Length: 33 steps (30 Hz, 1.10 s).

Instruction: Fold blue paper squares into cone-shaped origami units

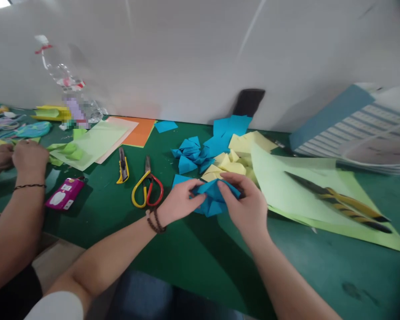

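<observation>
Evidently, in the head view, both hands share one folded blue paper [215, 202]: the left hand [182, 201] pinches its left side and the right hand [248, 206] its right, thumbs pressed on it, probably so each steadies the creases against the other. It sits between them, over the green table [203, 258]. Just beyond the grip, folded blue pieces [190, 153] and folded yellow pieces [231, 165] lie heaped, seemingly within easy reach, though they crowd the space ahead. Right of the grip, pale green sheets [276, 186] bear pliers [342, 202], whose weight may keep them flat. Left of it lie scissors [148, 177], near enough to hinder a leftward sweep, and farther off a utility knife [123, 167]. Well left, a co-worker's hand [30, 155] is beside green paper strips [68, 152].
</observation>
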Tool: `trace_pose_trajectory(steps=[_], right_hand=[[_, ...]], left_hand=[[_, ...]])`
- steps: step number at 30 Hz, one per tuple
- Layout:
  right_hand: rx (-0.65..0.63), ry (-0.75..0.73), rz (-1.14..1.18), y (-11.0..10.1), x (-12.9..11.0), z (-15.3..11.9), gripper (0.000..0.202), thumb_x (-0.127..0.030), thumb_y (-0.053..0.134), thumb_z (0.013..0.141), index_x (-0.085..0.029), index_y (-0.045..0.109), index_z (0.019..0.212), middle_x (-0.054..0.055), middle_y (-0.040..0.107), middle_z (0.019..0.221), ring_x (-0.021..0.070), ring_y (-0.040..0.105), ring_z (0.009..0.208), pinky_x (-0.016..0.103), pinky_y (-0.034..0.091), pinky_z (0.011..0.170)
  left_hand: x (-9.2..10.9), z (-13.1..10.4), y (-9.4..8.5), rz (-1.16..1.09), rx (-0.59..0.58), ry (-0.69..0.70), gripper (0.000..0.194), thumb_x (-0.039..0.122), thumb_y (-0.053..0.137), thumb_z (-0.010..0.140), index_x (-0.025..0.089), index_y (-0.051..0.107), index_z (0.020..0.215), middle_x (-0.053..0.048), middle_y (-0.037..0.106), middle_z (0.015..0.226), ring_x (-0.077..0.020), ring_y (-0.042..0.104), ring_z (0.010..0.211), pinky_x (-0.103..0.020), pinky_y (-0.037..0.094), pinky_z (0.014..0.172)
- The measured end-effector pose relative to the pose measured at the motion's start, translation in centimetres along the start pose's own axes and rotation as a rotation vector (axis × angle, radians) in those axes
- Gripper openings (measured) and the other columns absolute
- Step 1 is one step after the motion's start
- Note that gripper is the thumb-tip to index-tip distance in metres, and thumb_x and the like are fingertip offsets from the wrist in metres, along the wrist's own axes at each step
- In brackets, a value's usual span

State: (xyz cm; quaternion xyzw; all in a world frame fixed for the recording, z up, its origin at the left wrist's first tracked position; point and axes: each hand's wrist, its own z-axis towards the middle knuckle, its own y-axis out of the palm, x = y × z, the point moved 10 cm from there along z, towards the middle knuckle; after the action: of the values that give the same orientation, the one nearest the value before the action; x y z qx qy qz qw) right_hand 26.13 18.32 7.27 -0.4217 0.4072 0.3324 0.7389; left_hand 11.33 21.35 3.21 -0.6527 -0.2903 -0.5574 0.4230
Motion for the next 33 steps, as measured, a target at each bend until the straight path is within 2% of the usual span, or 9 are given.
trace_pose_trajectory(steps=[3, 6, 8, 13, 17, 21, 26, 29, 33], right_hand=[[-0.046, 0.034, 0.048, 0.6, 0.8, 0.0, 0.025, -0.037, 0.068, 0.078, -0.024, 0.068, 0.1, 0.003, 0.071, 0.083, 0.019, 0.067, 0.078, 0.033, 0.056, 0.067], [-0.108, 0.082, 0.039, 1.5, 1.8, -0.1, 0.026, -0.037, 0.069, 0.077, -0.024, 0.068, 0.1, 0.004, 0.072, 0.089, 0.0199, 0.068, 0.083, 0.036, 0.057, 0.072], [-0.14, 0.112, 0.022, 2.0, 2.4, -0.1, 0.027, -0.036, 0.069, 0.076, -0.024, 0.067, 0.1, 0.005, 0.072, 0.096, 0.0211, 0.068, 0.087, 0.038, 0.058, 0.075], [-0.234, 0.14, 0.07, 3.0, 3.0, -0.3, 0.035, -0.024, 0.067, 0.071, -0.024, 0.065, 0.106, 0.004, 0.071, 0.104, 0.0219, 0.068, 0.093, 0.039, 0.059, 0.079], [-0.206, 0.114, 0.049, 2.7, 3.0, -0.4, 0.04, -0.02, 0.065, 0.072, -0.024, 0.066, 0.112, 0.006, 0.071, 0.107, 0.0229, 0.068, 0.099, 0.04, 0.058, 0.084], [-0.116, 0.045, -0.064, 1.9, 2.4, -0.6, 0.032, -0.025, 0.064, 0.079, -0.025, 0.069, 0.111, 0.007, 0.072, 0.106, 0.0237, 0.069, 0.095, 0.043, 0.058, 0.082], [-0.064, -0.182, -0.248, 2.0, -0.3, -1.4, 0.024, -0.028, 0.063, 0.084, -0.027, 0.071, 0.107, 0.006, 0.072, 0.106, 0.0241, 0.068, 0.095, 0.041, 0.058, 0.082], [-0.037, -0.241, -0.286, 1.9, -1.1, -1.9, 0.028, -0.026, 0.062, 0.086, -0.028, 0.068, 0.113, 0.005, 0.072, 0.106, 0.0243, 0.068, 0.096, 0.042, 0.057, 0.084], [-0.08, -0.274, -0.326, 2.3, -1.5, -2.0, 0.03, -0.018, 0.058, 0.085, -0.029, 0.068, 0.112, 0.004, 0.073, 0.105, 0.0243, 0.068, 0.097, 0.041, 0.057, 0.083]], left_hand=[[-2.5, 0.1, 0.5, -0.264, 0.004, -0.131, 0.031, 0.044, 0.064, 0.083, 0.014, 0.065, 0.091, -0.004, 0.065, 0.086, -0.0153, 0.064, 0.071, -0.03, 0.059, 0.064], [-3.8, -0.4, 0.1, -0.444, 0.072, -0.207, 0.037, 0.05, 0.069, 0.08, 0.013, 0.065, 0.083, -0.003, 0.065, 0.079, -0.0143, 0.063, 0.069, -0.03, 0.06, 0.065], [-3.8, -0.6, 0.0, -0.501, 0.083, -0.213, 0.035, 0.048, 0.067, 0.082, 0.014, 0.065, 0.083, -0.003, 0.066, 0.079, -0.0159, 0.064, 0.073, -0.031, 0.06, 0.07], [-3.9, -0.5, -1.5, -0.471, 0.201, -0.208, 0.017, 0.03, 0.066, 0.083, 0.015, 0.069, 0.09, -0.003, 0.067, 0.086, -0.014, 0.063, 0.076, -0.026, 0.057, 0.068], [-4.9, -0.4, -1.3, -0.609, 0.192, -0.296, 0.027, 0.008, 0.062, 0.075, 0.015, 0.069, 0.1, -0.007, 0.07, 0.104, -0.0155, 0.065, 0.088, -0.025, 0.054, 0.071], [-5.0, -0.3, -0.8, -0.644, 0.171, -0.298, 0.036, -0.002, 0.058, 0.07, 0.015, 0.069, 0.1, -0.007, 0.071, 0.101, -0.0149, 0.066, 0.088, -0.025, 0.053, 0.072], [-5.2, -0.4, -0.1, -0.795, 0.181, -0.341, 0.011, 0.011, 0.059, 0.085, 0.011, 0.069, 0.09, -0.008, 0.071, 0.094, -0.0156, 0.067, 0.081, -0.035, 0.057, 0.078], [-5.1, -0.4, 0.2, -0.892, 0.164, -0.358, 0.012, 0.015, 0.058, 0.088, 0.01, 0.068, 0.088, -0.009, 0.072, 0.09, -0.0169, 0.068, 0.081, -0.037, 0.058, 0.078], [-4.8, -0.5, 0.2, -0.971, 0.154, -0.363, 0.01, 0.016, 0.061, 0.086, 0.011, 0.069, 0.087, -0.008, 0.072, 0.086, -0.0185, 0.068, 0.083, -0.039, 0.057, 0.081]])
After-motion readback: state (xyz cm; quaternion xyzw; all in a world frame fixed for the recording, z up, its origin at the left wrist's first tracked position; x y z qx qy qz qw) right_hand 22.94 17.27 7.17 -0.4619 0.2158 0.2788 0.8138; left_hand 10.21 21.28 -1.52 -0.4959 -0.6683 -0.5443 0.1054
